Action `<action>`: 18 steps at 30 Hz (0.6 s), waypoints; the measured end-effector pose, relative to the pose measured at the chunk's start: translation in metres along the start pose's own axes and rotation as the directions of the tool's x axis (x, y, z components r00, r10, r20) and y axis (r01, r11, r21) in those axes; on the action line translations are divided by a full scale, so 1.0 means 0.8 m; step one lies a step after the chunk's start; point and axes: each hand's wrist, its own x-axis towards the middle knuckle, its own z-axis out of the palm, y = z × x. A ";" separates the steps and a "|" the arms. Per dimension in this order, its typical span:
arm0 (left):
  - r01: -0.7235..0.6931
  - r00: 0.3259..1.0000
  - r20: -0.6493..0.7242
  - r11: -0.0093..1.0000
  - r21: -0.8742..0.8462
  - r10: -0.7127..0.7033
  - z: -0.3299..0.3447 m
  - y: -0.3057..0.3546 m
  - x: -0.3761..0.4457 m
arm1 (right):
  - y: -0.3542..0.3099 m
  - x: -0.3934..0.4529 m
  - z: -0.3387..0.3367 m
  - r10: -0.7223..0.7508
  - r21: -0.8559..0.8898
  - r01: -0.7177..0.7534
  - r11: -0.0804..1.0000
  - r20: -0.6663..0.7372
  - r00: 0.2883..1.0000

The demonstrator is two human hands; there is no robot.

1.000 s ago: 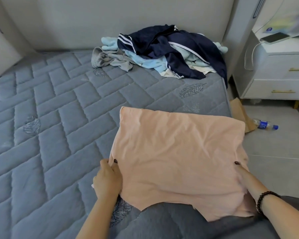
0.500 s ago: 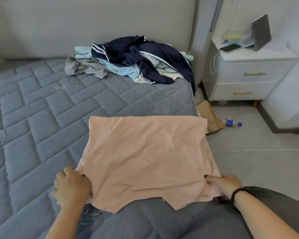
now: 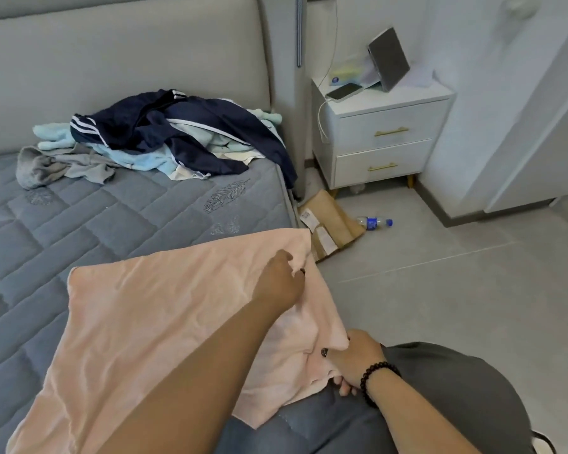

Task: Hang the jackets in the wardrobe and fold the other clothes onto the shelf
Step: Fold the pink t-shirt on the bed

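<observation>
A pale peach garment (image 3: 151, 316) lies spread flat on the blue quilted mattress (image 3: 79, 224), near its right edge. My left hand (image 3: 281, 281) reaches across it and pinches the cloth close to its far right corner. My right hand (image 3: 351, 362), with a dark bead bracelet on the wrist, grips the garment's near right corner. A heap of clothes sits by the headboard: a navy jacket with white stripes (image 3: 177, 132) on top, light blue pieces (image 3: 59, 139) under it and a grey one (image 3: 46, 165) at the left.
A white nightstand (image 3: 384, 132) with two drawers stands right of the bed, with a phone (image 3: 343, 92) on a cable and a propped tablet on top. Flattened cardboard (image 3: 328, 224) and a plastic bottle (image 3: 373, 222) lie on the tiled floor. A white wardrobe door (image 3: 522, 109) stands at the right.
My left hand left the garment's near left corner and crossed over to its far right corner. My right hand kept its grip. The view swung to the right.
</observation>
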 end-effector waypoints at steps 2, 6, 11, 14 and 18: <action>0.063 0.997 0.033 0.991 0.115 -0.067 0.018 0.016 0.034 | 0.006 0.003 -0.008 0.027 0.001 -0.027 1.000 0.042 0.999; 0.092 0.992 0.044 0.904 0.418 -0.122 0.047 0.018 0.065 | 0.019 0.015 -0.021 0.063 -0.010 -0.062 0.998 0.136 0.989; 0.071 0.997 -0.002 0.861 0.504 -0.081 0.062 0.033 0.086 | 0.029 0.031 -0.029 -0.013 0.059 0.003 0.998 0.177 0.984; 0.111 0.994 -0.046 0.833 0.543 -0.102 0.062 0.054 0.104 | 0.023 0.040 -0.023 -0.087 0.152 0.075 0.985 0.072 0.994; 0.135 0.990 -0.063 0.758 0.638 -0.123 0.067 0.068 0.114 | 0.014 0.049 -0.009 -0.082 0.256 0.077 0.964 0.007 0.997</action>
